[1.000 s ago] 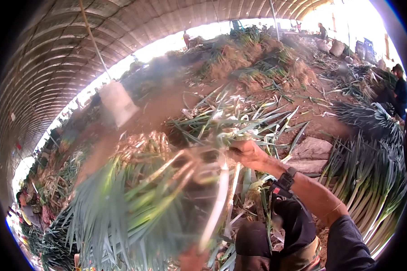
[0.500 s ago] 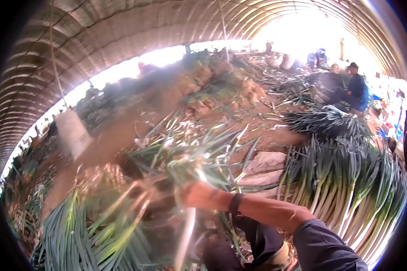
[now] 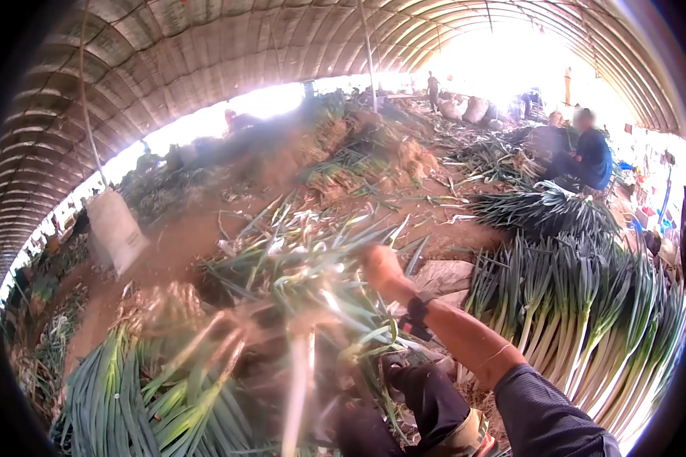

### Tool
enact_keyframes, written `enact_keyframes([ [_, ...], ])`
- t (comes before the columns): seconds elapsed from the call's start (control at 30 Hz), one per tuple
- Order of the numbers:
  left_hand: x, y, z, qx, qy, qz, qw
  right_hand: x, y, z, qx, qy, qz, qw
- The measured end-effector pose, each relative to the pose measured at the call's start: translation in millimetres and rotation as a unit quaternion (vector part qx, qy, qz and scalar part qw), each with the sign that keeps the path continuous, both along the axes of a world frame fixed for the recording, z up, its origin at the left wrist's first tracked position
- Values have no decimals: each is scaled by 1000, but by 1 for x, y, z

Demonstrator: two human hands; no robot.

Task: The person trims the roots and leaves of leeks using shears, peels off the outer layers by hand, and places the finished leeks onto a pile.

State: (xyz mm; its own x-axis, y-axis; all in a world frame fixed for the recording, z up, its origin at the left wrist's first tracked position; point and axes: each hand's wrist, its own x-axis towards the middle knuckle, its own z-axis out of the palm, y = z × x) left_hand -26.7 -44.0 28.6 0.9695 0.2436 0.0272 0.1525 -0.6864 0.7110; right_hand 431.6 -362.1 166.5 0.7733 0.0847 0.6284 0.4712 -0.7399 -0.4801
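Note:
My right hand [image 3: 383, 270], with a dark band at the wrist, is raised over the loose green leaves in the middle of the view. Motion smears its fingers, so I cannot tell whether they grip anything. Below and left of it, a leek [image 3: 300, 381] with a long white shank stands out, blurred, in front of my legs. A heap of leek leaves and trimmings [image 3: 312, 255] spreads just beyond the hand. My left hand does not show; a hazy patch covers the lower middle of the picture.
Cleaned leeks [image 3: 579, 312] lie in a thick row at right, with another bundle [image 3: 545, 209] behind. More leeks [image 3: 122, 396] lie at lower left. A white sack [image 3: 116, 231] stands at left. One person [image 3: 587, 156] sits at far right; another person [image 3: 433, 90] stands farther back.
My right hand has moved up and to the right, away from the leek's shank. The leek has shifted slightly left. The camera view has shifted a little.

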Motion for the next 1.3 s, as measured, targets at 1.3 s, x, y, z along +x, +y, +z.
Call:
enact_keyframes([
  [1.3,135,-84,109,114,-93,-235,961,-206,-71,83,-466,-182,229,835],
])
